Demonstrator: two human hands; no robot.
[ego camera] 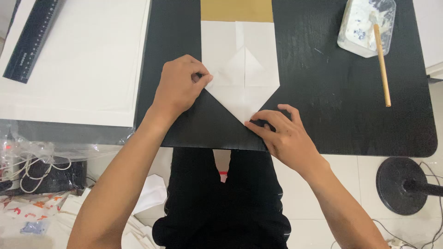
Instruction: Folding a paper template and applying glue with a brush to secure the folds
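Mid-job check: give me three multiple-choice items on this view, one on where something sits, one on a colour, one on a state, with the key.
1. Where is the clear tub of white paste?
A. top right of the black table
B. on the floor
C. on the white sheets at left

2. What colour is the band above the white folded paper?
A. red
B. golden brown
C. blue

3. How does the near end of the paper look?
A. cut square
B. rolled up
C. folded to a point

Key: 1 A, the tub stands by the table's far right corner with a wooden stick resting in it. 2 B, the band is golden brown. 3 C, the left hand and right hand press slanted edges that meet at a tip.
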